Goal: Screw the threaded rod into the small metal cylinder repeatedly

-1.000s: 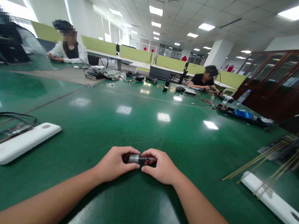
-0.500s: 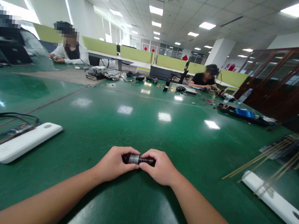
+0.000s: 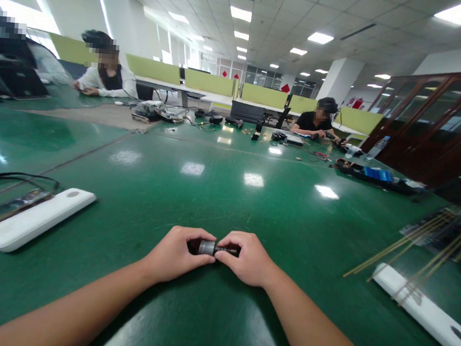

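Low in the middle of the head view, a small silver-grey metal cylinder with a narrow dark shaft (image 3: 207, 247) lies sideways between my hands. My left hand (image 3: 177, 253) is closed round the cylinder end, thumb below and fingers above. The thumb and fingers of my right hand (image 3: 247, 259) pinch the thinner shaft on the other side. My fingertips nearly meet in the middle. Both ends of the part are partly hidden by the hands, and its exact kind cannot be made out.
The green table (image 3: 219, 204) stretches ahead. A white bar (image 3: 35, 219) lies left beside cables; another white bar (image 3: 423, 314) lies right under thin sticks (image 3: 402, 244). A black tray with blue things (image 3: 375, 174) is farther back. Two people sit across the table.
My hands and the metal part stay nearly in place; the part looks slightly turned or shifted. The person at the far left has moved their hands a little.
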`<control>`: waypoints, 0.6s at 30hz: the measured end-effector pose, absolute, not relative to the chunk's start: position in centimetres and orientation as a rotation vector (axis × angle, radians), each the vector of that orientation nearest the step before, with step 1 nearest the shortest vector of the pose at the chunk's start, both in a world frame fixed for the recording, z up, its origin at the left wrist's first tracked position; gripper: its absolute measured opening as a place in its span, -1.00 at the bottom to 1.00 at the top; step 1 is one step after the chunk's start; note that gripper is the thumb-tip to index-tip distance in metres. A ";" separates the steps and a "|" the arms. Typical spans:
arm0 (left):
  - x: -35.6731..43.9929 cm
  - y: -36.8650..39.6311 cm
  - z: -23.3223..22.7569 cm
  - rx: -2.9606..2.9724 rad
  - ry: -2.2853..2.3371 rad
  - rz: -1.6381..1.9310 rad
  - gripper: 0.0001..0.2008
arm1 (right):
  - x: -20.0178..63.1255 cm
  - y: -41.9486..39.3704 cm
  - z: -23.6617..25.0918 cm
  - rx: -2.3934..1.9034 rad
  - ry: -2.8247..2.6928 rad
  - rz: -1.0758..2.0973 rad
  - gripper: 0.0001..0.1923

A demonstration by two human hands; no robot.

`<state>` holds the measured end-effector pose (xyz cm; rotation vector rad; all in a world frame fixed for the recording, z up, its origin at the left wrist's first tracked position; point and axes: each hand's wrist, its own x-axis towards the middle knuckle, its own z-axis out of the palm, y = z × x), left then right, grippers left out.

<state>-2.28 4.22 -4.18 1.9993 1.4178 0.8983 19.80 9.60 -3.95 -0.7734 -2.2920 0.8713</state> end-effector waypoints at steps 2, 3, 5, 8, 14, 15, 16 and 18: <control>-2.3 4.2 -4.2 2.011 1.422 0.900 -0.69 | 19.9 9.6 -3.9 -0.768 -2.296 0.872 -0.90; -2.3 4.1 -4.2 2.014 1.427 0.902 -0.68 | 19.9 9.6 -3.8 -0.769 -2.297 0.873 -0.90; -2.4 4.1 -4.2 2.013 1.442 0.904 -0.68 | 20.0 9.5 -3.8 -0.773 -2.297 0.876 -0.90; -2.4 4.0 -4.2 2.011 1.453 0.898 -0.68 | 20.1 9.5 -3.6 -0.772 -2.298 0.871 -0.90; -2.6 4.0 -4.2 2.032 1.471 0.909 -0.68 | 20.3 9.5 -3.4 -0.778 -2.312 0.847 -0.88; -2.6 3.9 -4.2 2.035 1.476 0.908 -0.68 | 20.3 9.5 -3.4 -0.779 -2.314 0.842 -0.89; -2.6 3.9 -4.2 2.038 1.481 0.908 -0.68 | 20.4 9.5 -3.4 -0.781 -2.314 0.839 -0.89; -2.6 3.9 -4.2 2.045 1.487 0.908 -0.68 | 20.4 9.5 -3.3 -0.789 -2.311 0.838 -0.89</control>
